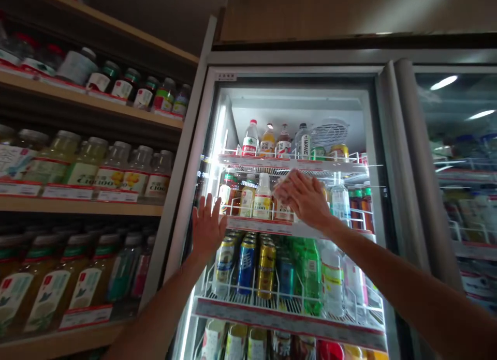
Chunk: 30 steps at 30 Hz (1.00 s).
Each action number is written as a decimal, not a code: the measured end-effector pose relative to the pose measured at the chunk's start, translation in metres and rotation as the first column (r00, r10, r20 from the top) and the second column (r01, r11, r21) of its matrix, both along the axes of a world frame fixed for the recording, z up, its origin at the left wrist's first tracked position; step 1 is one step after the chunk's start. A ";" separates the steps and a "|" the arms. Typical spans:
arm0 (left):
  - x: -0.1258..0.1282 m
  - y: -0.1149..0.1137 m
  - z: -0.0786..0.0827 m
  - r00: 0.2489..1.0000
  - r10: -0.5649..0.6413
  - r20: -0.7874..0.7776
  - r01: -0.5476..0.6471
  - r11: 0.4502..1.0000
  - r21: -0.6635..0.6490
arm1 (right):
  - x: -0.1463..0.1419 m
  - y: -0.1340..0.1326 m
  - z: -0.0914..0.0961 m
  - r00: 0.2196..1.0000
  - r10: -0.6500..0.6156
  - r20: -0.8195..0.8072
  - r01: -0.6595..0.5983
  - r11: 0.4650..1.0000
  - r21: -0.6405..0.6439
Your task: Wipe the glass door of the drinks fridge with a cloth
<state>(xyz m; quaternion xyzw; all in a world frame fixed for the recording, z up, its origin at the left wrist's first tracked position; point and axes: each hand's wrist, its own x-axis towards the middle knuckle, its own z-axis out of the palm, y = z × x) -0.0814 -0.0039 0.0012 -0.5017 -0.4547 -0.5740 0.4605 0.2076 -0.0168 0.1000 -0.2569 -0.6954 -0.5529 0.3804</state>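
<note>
A closed glass door of a lit drinks fridge stands in front of me. My left hand is raised with fingers spread against or close to the left part of the glass, holding nothing. Higher and to the right, my right hand has its fingers together over a pale, crumpled cloth, which lies against the glass. Some blur hides the cloth's exact shape. Behind the door are bottles, among them a yellow-labelled bottle between my hands, and several cans, including a gold can below.
Wooden shelves with several rows of bottles run along the left, close to my left arm. A thick vertical door handle borders the glass on the right. Beyond it is a second fridge door.
</note>
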 end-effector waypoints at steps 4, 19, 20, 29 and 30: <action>0.000 0.005 -0.001 0.999 -0.030 -0.009 0.031 0.999 0.014 | -0.024 -0.001 -0.014 0.999 0.032 0.034 -0.031 0.999 -0.023; 0.002 0.003 -0.004 1.000 0.006 -0.017 -0.006 1.000 -0.001 | -0.036 0.001 -0.082 0.938 0.073 0.338 -0.070 0.997 -0.021; 0.002 0.003 -0.004 1.000 0.004 -0.019 -0.004 1.000 0.000 | -0.037 0.002 -0.097 0.906 0.091 0.414 -0.087 0.996 -0.029; 0.003 0.006 -0.008 0.999 -0.011 -0.033 0.012 0.999 0.045 | -0.049 0.006 -0.075 0.996 0.073 0.046 -0.073 0.997 0.003; 0.004 0.005 -0.013 1.000 -0.010 -0.028 0.012 0.999 0.041 | -0.050 0.006 -0.083 0.988 0.076 0.133 -0.076 0.997 -0.006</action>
